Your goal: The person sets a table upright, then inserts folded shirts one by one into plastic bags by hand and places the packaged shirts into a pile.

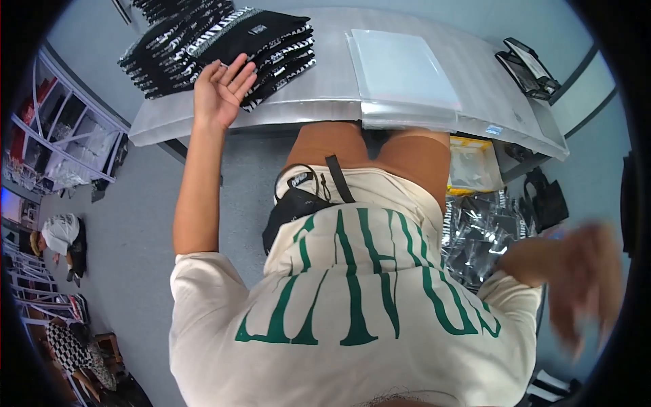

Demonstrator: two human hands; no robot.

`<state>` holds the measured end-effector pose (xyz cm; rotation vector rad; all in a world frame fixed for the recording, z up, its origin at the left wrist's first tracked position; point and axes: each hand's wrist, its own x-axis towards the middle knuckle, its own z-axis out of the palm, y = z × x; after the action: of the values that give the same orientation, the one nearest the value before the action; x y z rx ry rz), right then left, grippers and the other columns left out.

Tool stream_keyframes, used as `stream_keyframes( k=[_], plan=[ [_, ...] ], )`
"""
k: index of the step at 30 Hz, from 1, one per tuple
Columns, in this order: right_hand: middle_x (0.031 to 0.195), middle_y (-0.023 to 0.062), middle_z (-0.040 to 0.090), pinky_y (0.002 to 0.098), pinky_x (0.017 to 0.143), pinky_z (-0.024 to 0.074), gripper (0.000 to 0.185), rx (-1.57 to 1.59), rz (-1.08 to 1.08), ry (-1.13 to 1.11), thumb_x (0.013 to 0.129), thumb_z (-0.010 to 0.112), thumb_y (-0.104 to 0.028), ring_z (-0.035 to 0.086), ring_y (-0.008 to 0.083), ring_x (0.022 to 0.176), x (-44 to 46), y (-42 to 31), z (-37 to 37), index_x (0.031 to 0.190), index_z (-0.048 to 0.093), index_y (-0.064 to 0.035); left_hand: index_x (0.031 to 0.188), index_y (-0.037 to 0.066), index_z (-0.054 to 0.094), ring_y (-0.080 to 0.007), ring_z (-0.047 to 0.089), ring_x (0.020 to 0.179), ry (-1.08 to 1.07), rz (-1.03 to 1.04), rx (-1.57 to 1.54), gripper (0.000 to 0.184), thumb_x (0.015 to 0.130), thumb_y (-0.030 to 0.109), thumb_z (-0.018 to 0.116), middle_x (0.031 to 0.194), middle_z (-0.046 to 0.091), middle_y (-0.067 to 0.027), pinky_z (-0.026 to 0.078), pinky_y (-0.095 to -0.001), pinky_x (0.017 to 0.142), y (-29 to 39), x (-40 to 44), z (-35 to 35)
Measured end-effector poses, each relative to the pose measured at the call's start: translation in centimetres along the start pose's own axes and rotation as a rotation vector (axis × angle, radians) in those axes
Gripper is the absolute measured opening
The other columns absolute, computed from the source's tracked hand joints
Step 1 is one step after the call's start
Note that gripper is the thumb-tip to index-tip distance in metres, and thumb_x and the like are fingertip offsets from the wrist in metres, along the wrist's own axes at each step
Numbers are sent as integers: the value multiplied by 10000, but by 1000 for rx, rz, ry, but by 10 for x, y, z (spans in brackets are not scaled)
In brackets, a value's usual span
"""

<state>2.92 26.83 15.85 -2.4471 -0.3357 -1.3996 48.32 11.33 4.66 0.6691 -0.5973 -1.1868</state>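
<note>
Head view: folded black garments (271, 42) lie stacked at the left of the surface (325, 61); my left hand (222, 93) is palm up by them, fingers loosely spread. Clear plastic sleeves (403, 68) lie to their right. My right hand (586, 288) is too blurred to tell whether it's open.

Black folded fabric pieces (234, 41) with white lettering lie in uneven, layered stacks towards the left end of my worktop (319, 68), their edges fanned out. On 1 top piece, I see a small pale label.
</note>
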Motion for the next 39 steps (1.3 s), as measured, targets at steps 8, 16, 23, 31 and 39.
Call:
stream_keyframes(
  k=[8, 16, 23, 31, 39],
  plan=[
    [1001, 167, 698, 372, 935, 540, 171, -729, -928, 32, 926, 603, -84, 672, 218, 962, 76, -69, -30, 971, 664, 69, 1276, -42, 309, -441, 589, 1158, -13, 27, -64, 465, 935, 184, 529, 1282, 510, -233, 531, -507, 974, -13, -18, 10],
    [1054, 151, 659, 376, 959, 506, 193, -799, -817, 51, 933, 578, -114, 633, 211, 1005, 59, -83, -29, 1017, 636, 50, 1359, 8, 318, -258, 607, 1029, 80, 378, 151, 541, 924, 174, 594, 1340, 431, -142, 550, -429, 851, -4, -68, 60],
    [1100, 137, 626, 381, 980, 476, 217, -862, -604, 31, 939, 557, -140, 600, 205, 1043, 36, -105, -28, 1057, 612, 34, 1526, 234, 263, -325, 510, 1257, 355, 1785, -3, 707, 974, 677, 268, 1499, 397, -56, 501, -555, 958, 60, -197, 221],
    [1153, 121, 587, 385, 1004, 442, 247, -853, -536, 48, 946, 533, -170, 562, 198, 1087, 31, -117, -45, 1102, 584, 15, 1346, 169, 521, -269, 538, 1207, -169, 1920, -421, 552, 991, 573, 398, 1339, 553, -52, 498, -523, 965, 80, -177, 236],
    [1205, 106, 549, 390, 1029, 408, 280, -864, -513, 63, 954, 509, -200, 524, 191, 1130, 26, -133, -58, 1148, 557, -5, 1322, 149, 532, -270, 548, 1180, -225, 1870, -310, 532, 994, 547, 401, 1310, 562, -67, 498, -510, 957, 82, -159, 241]
  ],
)
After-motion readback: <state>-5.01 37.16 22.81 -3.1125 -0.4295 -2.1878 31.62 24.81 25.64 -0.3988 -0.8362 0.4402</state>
